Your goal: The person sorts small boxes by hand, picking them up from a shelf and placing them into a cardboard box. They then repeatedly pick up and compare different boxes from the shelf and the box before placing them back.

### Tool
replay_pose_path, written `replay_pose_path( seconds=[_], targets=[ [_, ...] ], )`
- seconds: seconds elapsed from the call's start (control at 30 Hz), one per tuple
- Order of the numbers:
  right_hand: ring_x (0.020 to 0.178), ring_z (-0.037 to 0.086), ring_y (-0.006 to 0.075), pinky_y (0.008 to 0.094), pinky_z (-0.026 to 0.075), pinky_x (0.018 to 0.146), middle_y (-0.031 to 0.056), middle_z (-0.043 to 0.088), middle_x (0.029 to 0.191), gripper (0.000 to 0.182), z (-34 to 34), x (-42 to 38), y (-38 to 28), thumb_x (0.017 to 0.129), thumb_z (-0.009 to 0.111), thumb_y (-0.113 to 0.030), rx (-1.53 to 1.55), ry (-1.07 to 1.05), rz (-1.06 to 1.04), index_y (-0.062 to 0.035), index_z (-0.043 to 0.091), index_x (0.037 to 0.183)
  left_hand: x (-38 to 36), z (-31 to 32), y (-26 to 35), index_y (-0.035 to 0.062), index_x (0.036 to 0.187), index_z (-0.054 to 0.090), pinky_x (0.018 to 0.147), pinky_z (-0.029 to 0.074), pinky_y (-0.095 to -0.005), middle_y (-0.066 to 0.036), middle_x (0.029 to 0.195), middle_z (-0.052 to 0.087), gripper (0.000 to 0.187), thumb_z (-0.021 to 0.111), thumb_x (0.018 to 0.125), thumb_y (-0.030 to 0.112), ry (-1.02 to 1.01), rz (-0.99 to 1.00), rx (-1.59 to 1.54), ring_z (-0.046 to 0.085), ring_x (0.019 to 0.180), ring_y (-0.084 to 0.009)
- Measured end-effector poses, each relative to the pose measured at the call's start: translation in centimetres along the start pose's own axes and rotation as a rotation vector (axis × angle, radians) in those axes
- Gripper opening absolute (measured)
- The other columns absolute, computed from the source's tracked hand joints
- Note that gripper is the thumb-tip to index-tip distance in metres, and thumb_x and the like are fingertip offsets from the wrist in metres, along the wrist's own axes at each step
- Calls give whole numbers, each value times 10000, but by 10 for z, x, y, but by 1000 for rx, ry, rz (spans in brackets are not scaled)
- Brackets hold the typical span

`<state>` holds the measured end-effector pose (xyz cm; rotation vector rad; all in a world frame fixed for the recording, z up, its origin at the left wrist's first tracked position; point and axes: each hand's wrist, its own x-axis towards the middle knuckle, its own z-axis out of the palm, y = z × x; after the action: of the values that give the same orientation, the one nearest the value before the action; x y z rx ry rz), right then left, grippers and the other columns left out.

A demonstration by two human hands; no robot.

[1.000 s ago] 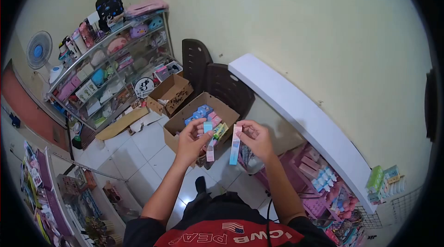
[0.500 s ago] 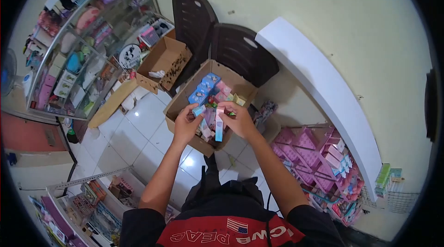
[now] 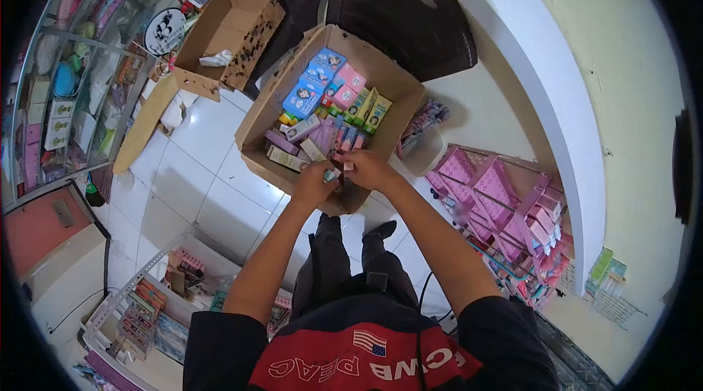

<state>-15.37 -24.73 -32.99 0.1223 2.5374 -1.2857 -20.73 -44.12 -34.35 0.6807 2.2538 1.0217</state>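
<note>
Shop floor, white tiles (image 3: 212,171), yellow wall on the right w/ a white shelf board (image 3: 545,91) running along it. Glass display case (image 3: 58,83) far left, dark plastic chairs (image 3: 388,3) up top, pink racks (image 3: 505,208) at right.

We stand over an open carton (image 3: 395,76), flaps up, packed w/ small colored boxes (image 3: 322,98) in rows. A second carton (image 3: 227,25), nearly bare, sits just beside it, upper left.

Our left hand (image 3: 313,184) and right hand (image 3: 368,168) meet at the carton's near wall, fingers closed on small packs (image 3: 338,170); blue and white ends show between the two hands. Mostly hidden by fingers, so we can't tell their long axis or which way they point.

Edges: carton's near wall right under our wrists, chairs touching its far side. Open tile to the left of the carton; right side crowded by a small tub (image 3: 425,149) and the racks. Our feet (image 3: 351,233) just behind the carton.
</note>
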Motion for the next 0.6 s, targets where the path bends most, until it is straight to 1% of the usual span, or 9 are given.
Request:
replay_pose_path(
  seconds=[0.03,0.07,0.1,0.2,0.23,0.3,0.47,0.53,0.6],
  targets=[
    [988,634,392,461,513,865,212,655,1014,262,5,2,3,772,631,-72,-33,-106,40,-14,674,1024,-2,4,-3,43,1016,677,770,539,-420,-180,966,684,314,776,737,149,-10,-6,-5,683,882,-307],
    [990,634,394,466,514,863,207,655,1014,241,9,4,5,775,623,-61,-67,-212,77,-17,674,1006,-4,7,-4,55,1010,686,795,535,-435,-177,974,685,316,779,729,169,-108,-64,61,675,922,-316],
    [990,634,394,466,514,863,207,655,1014,241,15,3,8,775,623,-61,-65,-215,83,-17,674,1006,-4,7,-2,68,1003,696,821,532,-449,-175,981,687,318,782,721,188,-206,-120,128,666,962,-324],
    [994,636,390,466,520,854,190,658,1035,222,35,0,19,780,605,-26,-145,-200,33,-27,679,990,-1,6,8,79,999,707,841,537,-457,-164,1005,696,323,778,719,222,-352,-139,261,671,971,-331],
    [1026,627,386,451,516,871,199,650,1036,267,44,0,26,757,601,7,-174,-226,48,-14,672,1013,1,9,8,79,999,707,841,537,-457,-164,1005,696,323,778,719,222,-353,-141,261,671,971,-331],
    [1057,619,382,436,513,888,209,642,1037,314,55,-3,30,733,596,41,-200,-256,63,-1,664,1037,6,15,7,89,996,707,844,544,-451,-151,1018,705,310,764,733,244,-483,-176,430,678,975,-326],
    [1088,610,378,447,507,919,223,640,1076,319,69,-4,31,758,595,21,-185,-330,203,-5,638,1073,14,19,0,81,1023,701,840,552,-447,-153,1014,709,336,760,757,278,-547,-210,505,686,969,-330],
    [1088,608,379,447,507,917,222,637,1090,317,80,-6,43,761,605,9,-162,-309,184,-5,637,1076,13,20,-3,77,1033,700,834,555,-447,-156,1006,710,351,761,761,290,-549,-241,514,687,961,-333],
    [1088,607,381,446,508,915,221,635,1103,315,80,-7,44,764,614,-4,-142,-281,166,-5,636,1078,12,19,-11,63,1031,698,825,557,-453,-160,990,711,368,762,762,307,-506,-183,496,691,940,-334]
  ],
)
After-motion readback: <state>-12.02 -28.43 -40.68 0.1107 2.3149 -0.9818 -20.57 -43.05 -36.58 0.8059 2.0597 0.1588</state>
